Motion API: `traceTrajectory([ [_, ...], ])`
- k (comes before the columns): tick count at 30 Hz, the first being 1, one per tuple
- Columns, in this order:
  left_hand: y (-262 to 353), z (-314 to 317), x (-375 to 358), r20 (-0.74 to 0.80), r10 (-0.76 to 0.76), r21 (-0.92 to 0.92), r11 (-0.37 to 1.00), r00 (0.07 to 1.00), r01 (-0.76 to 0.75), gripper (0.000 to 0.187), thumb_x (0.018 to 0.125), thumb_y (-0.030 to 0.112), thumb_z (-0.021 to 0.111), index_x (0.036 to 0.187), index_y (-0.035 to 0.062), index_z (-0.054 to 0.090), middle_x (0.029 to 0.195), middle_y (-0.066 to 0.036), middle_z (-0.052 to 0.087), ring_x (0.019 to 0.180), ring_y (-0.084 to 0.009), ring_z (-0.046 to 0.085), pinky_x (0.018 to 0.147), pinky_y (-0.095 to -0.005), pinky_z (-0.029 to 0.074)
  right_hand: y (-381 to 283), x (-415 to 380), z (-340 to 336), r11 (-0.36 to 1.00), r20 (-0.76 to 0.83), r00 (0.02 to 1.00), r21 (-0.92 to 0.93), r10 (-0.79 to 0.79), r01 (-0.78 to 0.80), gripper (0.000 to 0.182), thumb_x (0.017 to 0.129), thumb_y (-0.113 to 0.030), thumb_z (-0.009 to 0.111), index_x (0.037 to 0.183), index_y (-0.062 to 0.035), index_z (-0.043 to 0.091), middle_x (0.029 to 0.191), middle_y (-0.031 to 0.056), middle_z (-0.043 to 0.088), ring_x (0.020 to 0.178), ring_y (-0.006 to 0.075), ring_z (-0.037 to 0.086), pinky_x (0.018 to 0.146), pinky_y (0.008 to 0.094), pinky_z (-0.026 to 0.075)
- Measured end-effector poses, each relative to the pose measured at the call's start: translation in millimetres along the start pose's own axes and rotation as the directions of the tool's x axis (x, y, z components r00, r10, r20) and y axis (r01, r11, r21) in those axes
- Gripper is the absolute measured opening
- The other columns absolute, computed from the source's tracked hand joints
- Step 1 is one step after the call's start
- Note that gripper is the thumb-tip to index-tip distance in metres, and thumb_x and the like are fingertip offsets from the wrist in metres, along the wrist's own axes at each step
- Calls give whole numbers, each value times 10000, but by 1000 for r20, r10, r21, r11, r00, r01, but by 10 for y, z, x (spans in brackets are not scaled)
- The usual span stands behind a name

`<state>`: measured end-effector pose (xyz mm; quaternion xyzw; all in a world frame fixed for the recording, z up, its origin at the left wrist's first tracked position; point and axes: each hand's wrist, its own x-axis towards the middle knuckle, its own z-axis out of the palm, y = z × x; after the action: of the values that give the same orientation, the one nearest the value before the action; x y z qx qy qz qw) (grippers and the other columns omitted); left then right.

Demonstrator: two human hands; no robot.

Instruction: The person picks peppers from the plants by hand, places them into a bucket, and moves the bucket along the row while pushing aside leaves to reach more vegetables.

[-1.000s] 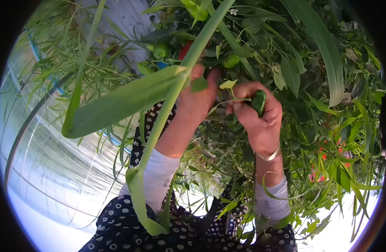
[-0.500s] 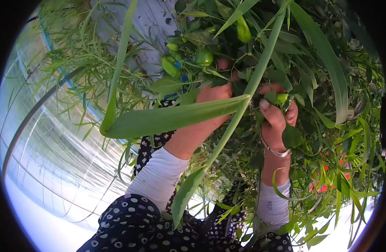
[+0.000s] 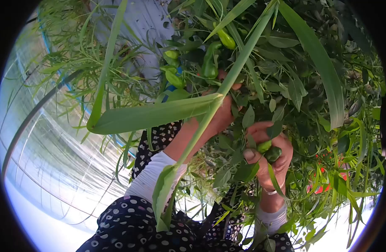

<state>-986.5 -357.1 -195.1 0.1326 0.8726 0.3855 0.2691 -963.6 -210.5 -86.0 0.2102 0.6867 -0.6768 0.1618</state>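
Several green peppers hang among the leaves at the top centre, a long dark one (image 3: 210, 61) beside a lighter one (image 3: 226, 39). My left hand (image 3: 220, 115) reaches in below them, partly behind a broad grass blade, and its fingers are largely hidden by foliage. Lower and to the right, my right hand (image 3: 272, 157) is curled, palm up, around a light green pepper (image 3: 264, 146) and a dark green pepper (image 3: 273, 154). Leaves lie over its fingers.
A thick grass stalk (image 3: 201, 134) with broad blades crosses the view in front of my left arm. Pale sheeting (image 3: 138, 29) lies at the upper left. Hoops and clear film (image 3: 46, 159) curve along the left. Something red (image 3: 327, 180) shows through leaves at the right.
My right hand has come down toward me and turned more palm up, now showing two peppers. My left hand has shifted slightly lower. The grass stalk has moved left in view.
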Motion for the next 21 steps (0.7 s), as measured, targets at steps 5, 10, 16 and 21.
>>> traceTrajectory([
  [5,-218,98,-288,66,-191,-551,811,979,196,280,736,104,629,1001,32,570,1020,-146,575,932,-310,553,797,-379,448,-34,932,301,807,-33,961,-552,-275,212,346,677,-130,634,1001,-17,591,893,138,619,793,267,611,730,348,483],
  [10,-139,123,-201,22,128,112,985,991,-130,235,742,159,652,933,39,588,797,-94,592,765,-270,579,676,-364,474,-26,1357,334,477,35,992,-874,-121,89,424,661,-187,642,1057,-49,581,893,177,616,812,326,605,718,383,500],
  [16,-16,24,-94,-48,170,168,973,984,-160,179,717,150,654,868,77,590,800,-120,600,729,-324,568,639,-417,463,148,1471,213,457,23,981,-883,-193,110,391,672,-155,661,1034,-29,587,804,153,640,715,271,633,665,359,520],
  [21,-2,-13,-28,37,67,26,997,997,-68,264,742,133,612,998,76,579,950,-161,583,891,-374,535,757,-444,446,109,1135,65,990,-114,993,-141,-32,16,312,701,-34,690,994,22,599,825,42,635,711,78,556,656,239,486],
])
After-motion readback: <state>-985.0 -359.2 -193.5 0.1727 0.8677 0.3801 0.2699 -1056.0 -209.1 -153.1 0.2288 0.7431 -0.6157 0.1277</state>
